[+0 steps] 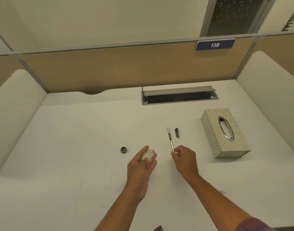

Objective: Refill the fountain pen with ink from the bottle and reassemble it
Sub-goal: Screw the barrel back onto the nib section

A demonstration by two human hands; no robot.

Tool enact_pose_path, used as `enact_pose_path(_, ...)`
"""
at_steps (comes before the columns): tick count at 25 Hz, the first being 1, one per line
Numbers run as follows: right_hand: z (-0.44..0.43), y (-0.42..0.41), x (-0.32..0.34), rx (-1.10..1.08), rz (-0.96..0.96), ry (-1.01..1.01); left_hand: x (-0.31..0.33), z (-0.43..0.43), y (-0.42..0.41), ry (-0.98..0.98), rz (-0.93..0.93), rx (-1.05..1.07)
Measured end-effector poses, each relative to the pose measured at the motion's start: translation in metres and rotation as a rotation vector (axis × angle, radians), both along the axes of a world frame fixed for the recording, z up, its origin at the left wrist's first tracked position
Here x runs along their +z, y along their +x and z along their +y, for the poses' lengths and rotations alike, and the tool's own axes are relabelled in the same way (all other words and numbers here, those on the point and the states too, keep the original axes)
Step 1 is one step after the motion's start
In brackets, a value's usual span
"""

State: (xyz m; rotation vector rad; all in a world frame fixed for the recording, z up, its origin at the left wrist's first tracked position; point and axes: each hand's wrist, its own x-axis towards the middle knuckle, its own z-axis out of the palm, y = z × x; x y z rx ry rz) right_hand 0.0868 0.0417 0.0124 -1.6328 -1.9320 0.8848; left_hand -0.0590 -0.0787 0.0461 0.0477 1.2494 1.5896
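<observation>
My right hand (184, 158) pinches the rear end of the pen's nib section with its converter (171, 142), nib pointing away from me. My left hand (143, 164) lies palm up with a crumpled white tissue (148, 154) held at its fingers. A pale pen barrel (168, 130) lies on the white desk (76, 147) just beyond the nib. The dark pen cap (177, 132) lies right of the barrel. A small round dark item (123, 149), either the ink bottle or its lid, sits left of my left hand.
A patterned tissue box (225, 132) with an oval metal slot stands at the right. An open cable tray (179, 95) is set into the desk's back. Beige partition panels and white side dividers enclose the desk.
</observation>
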Motion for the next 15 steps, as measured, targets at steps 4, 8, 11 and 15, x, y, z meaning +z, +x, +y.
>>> enact_pose_path(4, 0.015, -0.009, -0.021, -0.036, -0.101, -0.008, -0.001, -0.007, -0.009, 0.051, -0.071, -0.003)
enact_pose_path(8, 0.016, -0.010, -0.039, -0.051, -0.232, -0.008, -0.004, -0.012, -0.021, 0.085, -0.091, -0.017)
enact_pose_path(11, 0.017, -0.010, -0.044, -0.038, -0.285, 0.008, -0.004, -0.014, -0.024, 0.104, -0.098, -0.024)
enact_pose_path(15, 0.018, -0.010, -0.046, -0.032, -0.276, 0.006, -0.004, -0.013, -0.026, 0.099, -0.097, -0.026)
